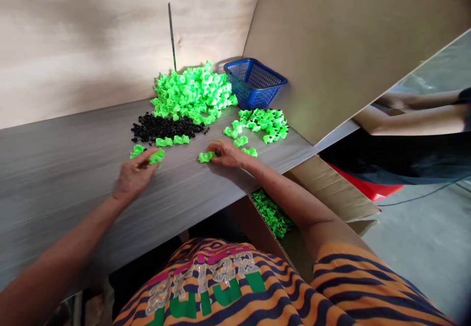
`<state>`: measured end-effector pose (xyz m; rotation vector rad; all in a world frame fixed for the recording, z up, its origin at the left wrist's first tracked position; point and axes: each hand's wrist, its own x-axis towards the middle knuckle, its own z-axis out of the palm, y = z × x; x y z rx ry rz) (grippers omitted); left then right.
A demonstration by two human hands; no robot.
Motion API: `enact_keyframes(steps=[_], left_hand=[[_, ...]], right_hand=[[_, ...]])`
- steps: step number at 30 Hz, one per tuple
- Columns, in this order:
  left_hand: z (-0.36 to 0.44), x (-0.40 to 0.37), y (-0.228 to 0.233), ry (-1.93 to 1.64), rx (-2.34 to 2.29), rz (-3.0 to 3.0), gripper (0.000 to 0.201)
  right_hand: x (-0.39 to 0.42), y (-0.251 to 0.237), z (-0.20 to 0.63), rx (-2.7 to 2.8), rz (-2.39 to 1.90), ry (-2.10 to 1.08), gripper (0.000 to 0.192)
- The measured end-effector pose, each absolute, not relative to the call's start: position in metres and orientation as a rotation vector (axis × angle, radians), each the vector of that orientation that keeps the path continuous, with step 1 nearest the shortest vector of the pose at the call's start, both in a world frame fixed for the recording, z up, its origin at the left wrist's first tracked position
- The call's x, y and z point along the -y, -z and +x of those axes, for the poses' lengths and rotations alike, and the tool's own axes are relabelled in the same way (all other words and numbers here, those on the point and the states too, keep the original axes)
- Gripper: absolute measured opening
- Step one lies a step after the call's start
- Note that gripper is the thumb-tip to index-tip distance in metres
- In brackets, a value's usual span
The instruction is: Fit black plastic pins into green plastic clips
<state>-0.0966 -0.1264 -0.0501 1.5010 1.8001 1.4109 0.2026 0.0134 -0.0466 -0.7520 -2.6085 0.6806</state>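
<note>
My left hand (133, 177) rests on the grey table (55, 169) and pinches a bright green plastic piece (157, 157) at its fingertips. My right hand (227, 154) lies flat further right, its fingers closed on another green piece (206, 156). Just beyond the hands lies a heap of small black parts (164, 126), with loose green pieces (172, 141) along its near edge. A big pile of green pieces (191, 93) is heaped at the back, and a smaller pile (265, 122) sits to the right.
A blue plastic basket (255, 82) stands at the back against a leaning board (349, 46). A cardboard box (331, 193) holding more green pieces (272, 214) stands below the table's right edge. Another person's arms (412, 115) show at the far right.
</note>
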Motion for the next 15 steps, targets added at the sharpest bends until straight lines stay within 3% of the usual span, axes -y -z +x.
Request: enact_keyframes(steps=[5, 15], left_hand=[[-0.141, 0.132, 0.048, -1.621, -2.016, 0.978, 0.045], [-0.119, 0.108, 0.061, -1.506, -1.953, 0.930, 0.045]], right_hand=[[-0.005, 0.054, 0.191, 2.653, -0.657, -0.524, 0.022], [-0.039, 0.067, 0.163, 2.479, -0.845, -0.382, 0.035]])
